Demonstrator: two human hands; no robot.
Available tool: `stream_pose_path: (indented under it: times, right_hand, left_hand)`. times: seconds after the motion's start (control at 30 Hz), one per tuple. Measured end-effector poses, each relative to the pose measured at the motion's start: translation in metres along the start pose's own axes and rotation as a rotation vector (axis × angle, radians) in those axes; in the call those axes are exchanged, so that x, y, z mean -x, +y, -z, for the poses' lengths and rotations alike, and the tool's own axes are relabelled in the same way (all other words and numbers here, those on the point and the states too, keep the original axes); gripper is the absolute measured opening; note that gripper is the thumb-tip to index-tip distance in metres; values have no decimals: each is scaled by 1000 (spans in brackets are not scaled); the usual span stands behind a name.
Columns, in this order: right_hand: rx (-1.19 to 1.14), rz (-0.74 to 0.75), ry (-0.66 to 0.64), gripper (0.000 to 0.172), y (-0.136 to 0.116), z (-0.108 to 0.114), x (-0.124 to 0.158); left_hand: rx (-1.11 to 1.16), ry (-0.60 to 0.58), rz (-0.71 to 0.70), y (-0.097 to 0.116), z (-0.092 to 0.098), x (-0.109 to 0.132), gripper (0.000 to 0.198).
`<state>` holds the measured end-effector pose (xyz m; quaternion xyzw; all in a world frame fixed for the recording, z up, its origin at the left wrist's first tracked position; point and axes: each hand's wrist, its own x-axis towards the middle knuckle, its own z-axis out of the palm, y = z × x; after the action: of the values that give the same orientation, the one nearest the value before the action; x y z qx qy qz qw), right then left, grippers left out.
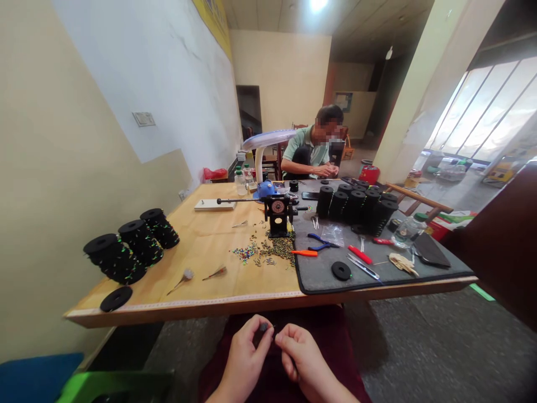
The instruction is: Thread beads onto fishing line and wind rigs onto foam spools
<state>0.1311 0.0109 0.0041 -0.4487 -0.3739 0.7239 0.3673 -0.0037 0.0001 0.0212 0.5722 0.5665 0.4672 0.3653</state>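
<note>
Below the table's front edge, over dark red cloth, my left hand [247, 350] pinches a small dark object [264, 327] between thumb and fingers; its kind is too small to tell. Close beside it, my right hand [298, 350] is closed, thumb against forefinger, its fingertips almost touching the left ones. Whatever the right fingers hold is hidden or too fine to see. On the tabletop ahead lie a heap of small brass-coloured pieces [280, 249], scattered coloured beads [245, 253] and a black hand-cranked winder with a dial [277, 215].
Black foam spools [133, 246] stand at the left, and more black spools [356, 204] on the grey mat [314, 277]. Blue-handled pliers [322, 243], tweezers [363, 267] and an orange-handled tool [305, 253] lie there too. Behind a lamp [260, 162], another person [308, 151] sits working.
</note>
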Motion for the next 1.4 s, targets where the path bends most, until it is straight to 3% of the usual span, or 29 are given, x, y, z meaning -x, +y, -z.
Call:
stream_pose_path:
  times: [0.63, 0.97, 1.4]
  right_hand:
    - [37, 116, 26, 44, 0, 5, -5]
    - [-43, 163, 90, 40, -6, 8, -3]
    - [-48, 165, 19, 39, -2, 10, -3]
  left_hand:
    - [-125, -104, -99, 2, 1, 5, 15]
    - [136, -190, 99, 4, -2, 3, 14]
    - [173, -154, 151, 1, -1, 3, 5]
